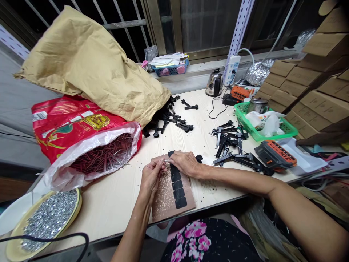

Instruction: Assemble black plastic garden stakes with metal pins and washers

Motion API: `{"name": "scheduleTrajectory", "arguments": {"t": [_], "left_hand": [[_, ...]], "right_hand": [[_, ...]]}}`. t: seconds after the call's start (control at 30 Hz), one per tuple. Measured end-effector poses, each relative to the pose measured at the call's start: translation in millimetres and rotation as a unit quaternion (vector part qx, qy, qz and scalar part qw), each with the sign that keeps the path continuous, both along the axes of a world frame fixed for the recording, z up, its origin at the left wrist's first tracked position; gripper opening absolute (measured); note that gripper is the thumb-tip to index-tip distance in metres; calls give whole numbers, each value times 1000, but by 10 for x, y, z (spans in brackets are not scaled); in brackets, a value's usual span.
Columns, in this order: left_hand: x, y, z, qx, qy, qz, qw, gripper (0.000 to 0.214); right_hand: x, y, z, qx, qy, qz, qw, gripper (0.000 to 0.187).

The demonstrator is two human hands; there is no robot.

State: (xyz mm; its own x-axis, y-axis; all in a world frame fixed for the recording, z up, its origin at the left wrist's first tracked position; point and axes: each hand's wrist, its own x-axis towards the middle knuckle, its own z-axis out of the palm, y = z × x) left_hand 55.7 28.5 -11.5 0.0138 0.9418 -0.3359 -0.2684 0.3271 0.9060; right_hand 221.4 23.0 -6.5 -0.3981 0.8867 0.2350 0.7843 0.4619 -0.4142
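My left hand (151, 177) is closed in a pinch over the left side of a brown board (160, 208). At its fingertips shows a thin, light-coloured piece (167, 161), too small to name surely. My right hand (186, 163) lies across the upper board with its fingers bent, their tips close to the left fingertips. What it grips is hidden beneath it. Black rounded square pads (177, 185) run in a column down the board below the right hand. A black part (199, 158) sticks out beside the right wrist.
Black plastic parts lie piled at right (229, 142) and spill from a tan sack (89, 69). A red bag (81, 120) holds long reddish screws; a yellow bowl (77, 209) holds small metal pieces. Also around are a green basket (289, 133), a battery pack (275, 154) and stacked cardboard boxes (321, 105).
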Motion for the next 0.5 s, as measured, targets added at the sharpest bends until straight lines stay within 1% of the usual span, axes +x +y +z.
{"name": "scheduleTrajectory", "arguments": {"t": [0.07, 0.13, 0.2, 0.27, 0.33, 0.4, 0.5], "left_hand": [[-10, -7, 8, 2, 6, -4, 1000, 38], [-15, -13, 17, 8, 14, -6, 1000, 38], [-17, -13, 22, 15, 23, -7, 1000, 39], [-17, -9, 23, 19, 28, -8, 999, 40], [-17, -3, 20, 17, 27, -10, 999, 40], [-14, 0, 18, 12, 24, -11, 1000, 39], [-1, -6, 14, 5, 26, -9, 1000, 37]], "right_hand": [[13, -9, 28, -34, 35, 0, 999, 22], [26, -8, 31, -43, 66, 12, 997, 19], [33, 11, 5, -51, 96, 23, 994, 19], [35, 41, -32, -73, 137, 35, 987, 22], [35, 64, -56, -90, 173, 43, 980, 19], [36, 65, -54, -75, 164, 42, 983, 16], [47, 30, -22, -23, 79, 28, 996, 18]]}}
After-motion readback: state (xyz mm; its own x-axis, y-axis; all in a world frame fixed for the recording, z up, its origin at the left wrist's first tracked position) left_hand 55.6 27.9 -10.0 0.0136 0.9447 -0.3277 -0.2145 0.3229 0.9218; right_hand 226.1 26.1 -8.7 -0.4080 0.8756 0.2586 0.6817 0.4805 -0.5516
